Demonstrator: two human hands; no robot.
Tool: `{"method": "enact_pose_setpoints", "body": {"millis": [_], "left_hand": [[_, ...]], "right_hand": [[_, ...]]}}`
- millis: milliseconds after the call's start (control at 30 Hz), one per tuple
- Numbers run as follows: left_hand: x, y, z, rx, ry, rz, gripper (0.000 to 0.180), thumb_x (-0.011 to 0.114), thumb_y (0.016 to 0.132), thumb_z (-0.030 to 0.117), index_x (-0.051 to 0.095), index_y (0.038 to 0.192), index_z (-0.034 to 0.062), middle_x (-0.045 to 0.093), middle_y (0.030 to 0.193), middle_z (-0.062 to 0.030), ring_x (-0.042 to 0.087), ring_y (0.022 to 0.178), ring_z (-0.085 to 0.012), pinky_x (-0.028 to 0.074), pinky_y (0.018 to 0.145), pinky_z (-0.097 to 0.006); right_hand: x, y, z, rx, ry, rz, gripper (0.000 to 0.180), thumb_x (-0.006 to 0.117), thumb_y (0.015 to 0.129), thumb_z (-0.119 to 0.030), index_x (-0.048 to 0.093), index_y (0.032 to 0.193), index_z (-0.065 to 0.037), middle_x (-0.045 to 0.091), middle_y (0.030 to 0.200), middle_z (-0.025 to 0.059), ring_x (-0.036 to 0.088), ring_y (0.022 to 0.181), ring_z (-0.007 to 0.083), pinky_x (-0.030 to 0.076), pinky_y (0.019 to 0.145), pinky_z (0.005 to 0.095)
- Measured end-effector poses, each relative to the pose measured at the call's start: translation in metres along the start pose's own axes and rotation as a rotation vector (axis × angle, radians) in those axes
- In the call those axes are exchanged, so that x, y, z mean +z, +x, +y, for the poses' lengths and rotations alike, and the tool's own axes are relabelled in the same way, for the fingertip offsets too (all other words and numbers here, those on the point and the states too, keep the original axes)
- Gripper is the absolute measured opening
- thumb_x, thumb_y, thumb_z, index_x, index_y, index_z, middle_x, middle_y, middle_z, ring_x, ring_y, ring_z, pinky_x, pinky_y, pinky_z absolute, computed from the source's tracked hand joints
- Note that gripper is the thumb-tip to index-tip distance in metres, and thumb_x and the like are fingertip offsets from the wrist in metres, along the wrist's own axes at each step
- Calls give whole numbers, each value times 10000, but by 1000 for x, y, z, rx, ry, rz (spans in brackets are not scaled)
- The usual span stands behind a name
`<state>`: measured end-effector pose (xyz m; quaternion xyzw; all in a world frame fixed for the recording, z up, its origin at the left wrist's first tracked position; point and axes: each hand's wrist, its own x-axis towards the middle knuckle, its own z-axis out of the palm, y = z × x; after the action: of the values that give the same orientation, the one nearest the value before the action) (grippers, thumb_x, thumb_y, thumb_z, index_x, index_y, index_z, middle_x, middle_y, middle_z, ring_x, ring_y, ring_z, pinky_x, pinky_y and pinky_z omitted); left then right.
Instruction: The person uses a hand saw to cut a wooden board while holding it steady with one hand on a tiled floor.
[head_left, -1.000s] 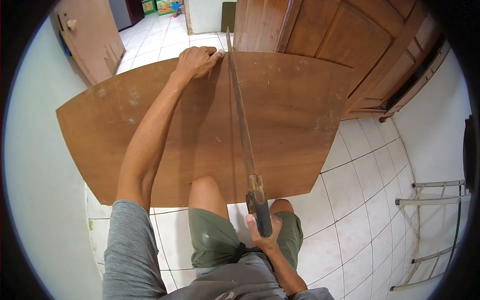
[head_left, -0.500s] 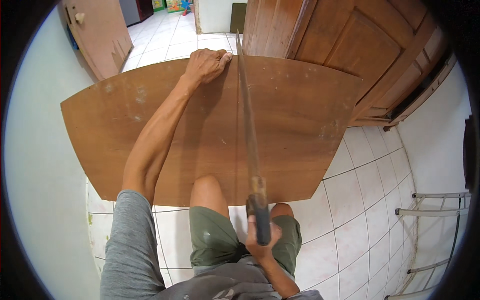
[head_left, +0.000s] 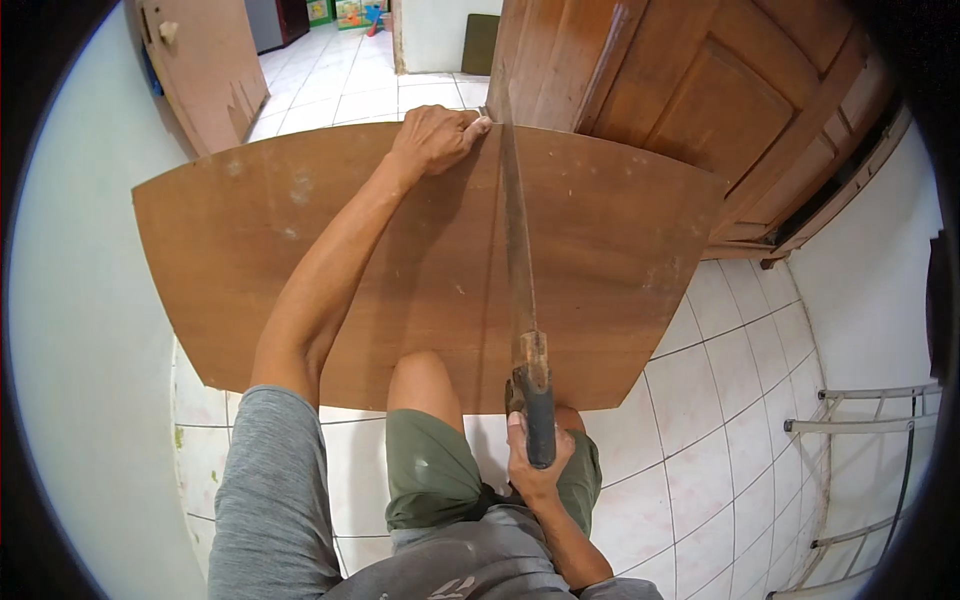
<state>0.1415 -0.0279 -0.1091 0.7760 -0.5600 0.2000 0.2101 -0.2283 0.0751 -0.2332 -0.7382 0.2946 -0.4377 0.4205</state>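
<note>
A wide brown wooden board [head_left: 300, 250], like a plywood sheet, spans the space in front of me above my knees. My left hand [head_left: 438, 138] is closed over its far edge, thumb beside the saw blade. In my right hand [head_left: 540, 465] is the dark handle of a handsaw [head_left: 521, 270], fingers wrapped round the grip. Its long blade points away from me, crossing the board from the near edge to beyond the far edge. The blade runs beside a thin dark line on the board. Its contact with the wood is hard to make out.
Brown panelled wooden doors [head_left: 720, 100] stand close to the board's far right. A pale door [head_left: 205, 70] stands open at the far left. White tiles [head_left: 690, 440] cover the floor. A metal ladder-like frame [head_left: 865, 425] is near the right wall.
My right hand has pushed the saw forward, away from my body. The board and my left hand sit slightly farther right in the view; the left hand keeps its hold on the edge.
</note>
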Motion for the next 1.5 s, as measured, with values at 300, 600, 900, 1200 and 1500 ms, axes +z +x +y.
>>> {"method": "enact_pose_setpoints", "body": {"millis": [300,600,900,1200,1500], "left_hand": [[-5,-2,-6,-44,44,-34,459,361,968,435,680,903,111,659,755,-174,633,765,-365,486,701,-474],[-27,-20,-15,-108,92,-28,468,357,969,467,685,951,135,661,748,-172,635,756,-360,484,696,-462],[-31,-21,-19,-117,77,-47,478,341,973,492,683,1052,168,654,738,-188,632,745,-371,480,696,-460],[-29,-26,-19,-135,89,-14,470,335,978,479,678,1051,166,653,726,-172,629,733,-357,479,696,-455],[-26,-21,-18,-134,122,-43,513,299,980,503,676,1001,156,649,717,-168,625,733,-364,468,685,-465]], "right_hand": [[-46,39,-36,395,84,-29,267,731,783,-184,554,642,-41,541,565,23,520,531,113,394,494,291],[-1,16,11,106,146,-90,261,680,804,-88,522,603,-35,453,493,31,440,447,106,360,443,297],[-4,11,-31,3,6,-75,180,683,819,-102,573,704,-17,529,559,68,522,472,158,393,468,298],[-46,37,-78,399,133,-100,231,738,792,-154,573,707,-16,520,574,16,490,529,104,362,489,279],[-2,9,-12,136,117,-191,239,701,809,-127,543,659,-30,456,547,26,452,510,92,354,467,278]]}}
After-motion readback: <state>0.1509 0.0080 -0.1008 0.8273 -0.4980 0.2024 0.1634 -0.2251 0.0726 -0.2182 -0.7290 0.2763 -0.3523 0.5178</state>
